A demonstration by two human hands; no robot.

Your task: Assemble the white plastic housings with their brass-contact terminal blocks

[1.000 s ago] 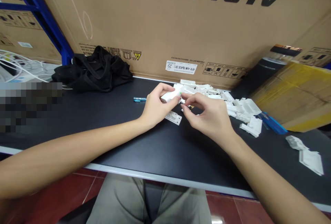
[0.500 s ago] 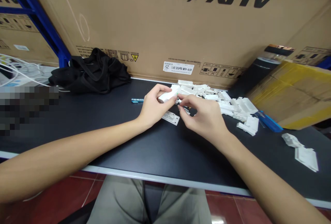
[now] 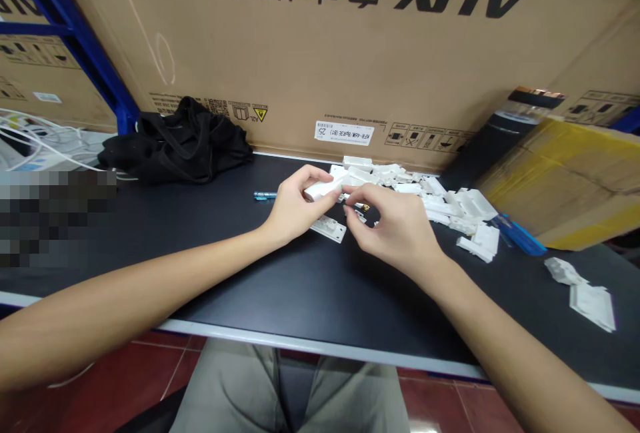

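My left hand [image 3: 295, 210] is closed around a white plastic part [image 3: 320, 189], thumb in front and fingers behind it. Close by on the right, my right hand [image 3: 395, 216] has its index fingertip at the end of that part, thumb curled below and slightly apart; whether it pinches something small cannot be made out. Under the hands lies a flat white plate [image 3: 329, 228] with small holes. Small brassy pieces [image 3: 363, 206] show just behind my right fingers. Many white plastic parts [image 3: 440, 205] are heaped behind and to the right of my right hand.
A blue pen [image 3: 265, 196] lies left of my left hand. Farther left is a black cloth bag [image 3: 180, 143]. At right are a blue tool [image 3: 521, 236], a taped box [image 3: 565, 186], a black cylinder [image 3: 493, 143] and two separate white pieces [image 3: 593, 305]. A large carton [image 3: 280, 53] stands behind.
The white part in my left hand has tilted slightly, and my left hand has shifted a little to the left. My right hand has barely moved.
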